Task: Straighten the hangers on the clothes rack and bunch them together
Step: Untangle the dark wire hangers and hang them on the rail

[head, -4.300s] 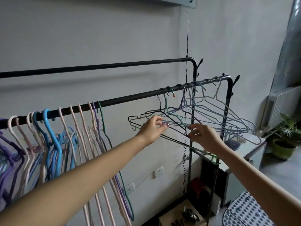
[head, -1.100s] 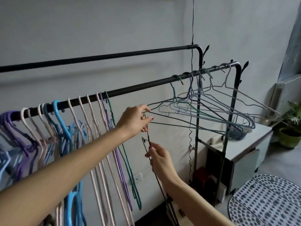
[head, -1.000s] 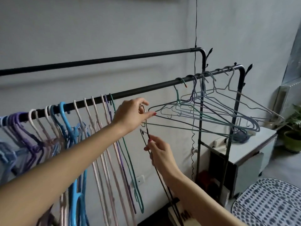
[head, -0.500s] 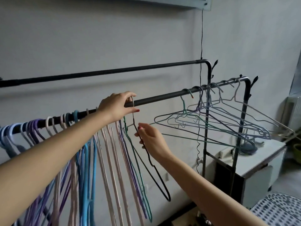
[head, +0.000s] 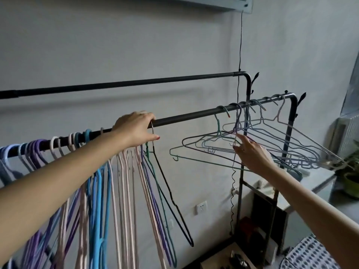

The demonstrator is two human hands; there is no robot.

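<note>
The black near rail (head: 186,118) carries a tight bunch of pink, blue and purple hangers (head: 101,191) on its left part, hanging straight down. My left hand (head: 136,129) rests on the rail at the bunch's right end, closed on the hook of a thin black wire hanger (head: 171,195) that hangs beside a green one. Further right, several wire hangers (head: 281,144) sit tangled and tilted almost flat, a green one (head: 194,150) nearest. My right hand (head: 250,152) reaches into this tangle, fingers apart, fingertips touching the wires.
A second, bare rail (head: 136,83) runs behind and higher. A black cord (head: 240,55) drops from the ceiling past the rack's right post. A white cabinet (head: 320,181), a potted plant (head: 351,183) and a dotted mat (head: 310,255) are at the right. Boxes lie below.
The black hanger came out of the tangle, went left and now hangs on the rail beside the bunch. My right hand let go of it and moved right to the tangled hangers.
</note>
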